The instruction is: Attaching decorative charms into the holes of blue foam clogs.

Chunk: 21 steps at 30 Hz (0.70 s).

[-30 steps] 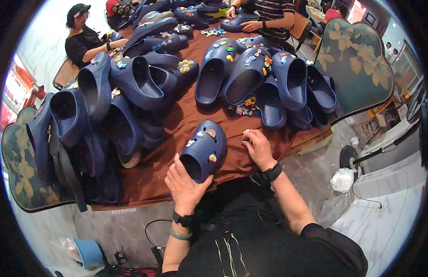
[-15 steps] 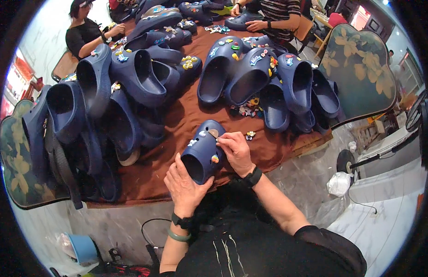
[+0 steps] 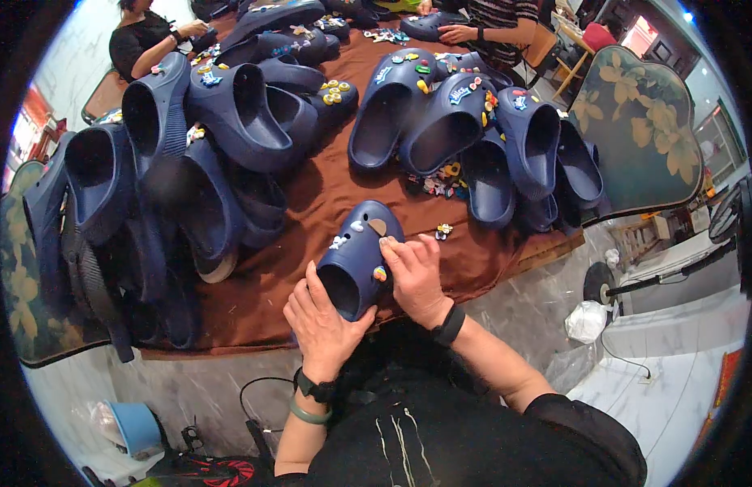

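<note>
My left hand (image 3: 322, 325) grips the heel end of a navy blue clog (image 3: 353, 260), whose toe points away from me. Two small white charms (image 3: 339, 242) and a tan, rounded charm (image 3: 378, 228) sit on its upper. A small rainbow-coloured charm (image 3: 380, 273) is on its right side. Against that side, just below the tan charm, my right hand (image 3: 415, 280) has its thumb and forefinger pinched together; what they hold, if anything, is hidden. A loose yellow-and-black charm (image 3: 443, 232) lies on the brown cloth (image 3: 303, 243) to the right.
Stacked navy clogs (image 3: 108, 187) crowd the left side, and more decorated clogs (image 3: 441, 122) stand at the far right. Beneath those lies a heap of colourful charms (image 3: 445, 180). Two people work across the table. A flowered chair back (image 3: 635, 134) is at the right.
My right fingertips have shifted from the tan charm to just below it, and that charm shows more fully. The clog has moved slightly away and to the right.
</note>
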Tool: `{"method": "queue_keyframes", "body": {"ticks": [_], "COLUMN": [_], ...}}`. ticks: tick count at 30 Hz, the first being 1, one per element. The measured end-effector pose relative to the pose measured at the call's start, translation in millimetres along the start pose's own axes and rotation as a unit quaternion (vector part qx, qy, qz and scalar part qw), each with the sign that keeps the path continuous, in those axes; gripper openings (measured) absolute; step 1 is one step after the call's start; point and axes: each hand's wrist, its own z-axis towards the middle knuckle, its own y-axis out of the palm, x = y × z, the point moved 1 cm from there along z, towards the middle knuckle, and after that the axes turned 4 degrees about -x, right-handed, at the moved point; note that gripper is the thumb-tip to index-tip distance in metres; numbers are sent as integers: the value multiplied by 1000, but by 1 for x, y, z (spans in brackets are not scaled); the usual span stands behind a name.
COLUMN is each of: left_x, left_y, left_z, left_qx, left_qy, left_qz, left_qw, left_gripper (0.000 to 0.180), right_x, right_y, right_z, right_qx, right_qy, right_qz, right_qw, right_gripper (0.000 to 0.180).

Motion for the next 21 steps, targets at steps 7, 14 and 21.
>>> {"method": "queue_keyframes", "body": {"ticks": [7,14,21], "left_x": [-2,-1,1], "left_y": [0,-1,0], "left_z": [-1,0,2], "left_qx": [1,-2,-12], "left_qy": [9,5,0], "left_qz": [-12,3,-4], "left_qw": [1000,1000,1000], "left_gripper": [112,112,113], "right_x": [34,70,70], "right_y": [-14,14,19], "right_z": [38,52,57], "right_qx": [-106,-263,-278], "right_qy": [101,332,299], "right_qz": [197,543,589], "right_qw": [969,725,698], "right_gripper": [3,58,72]}}
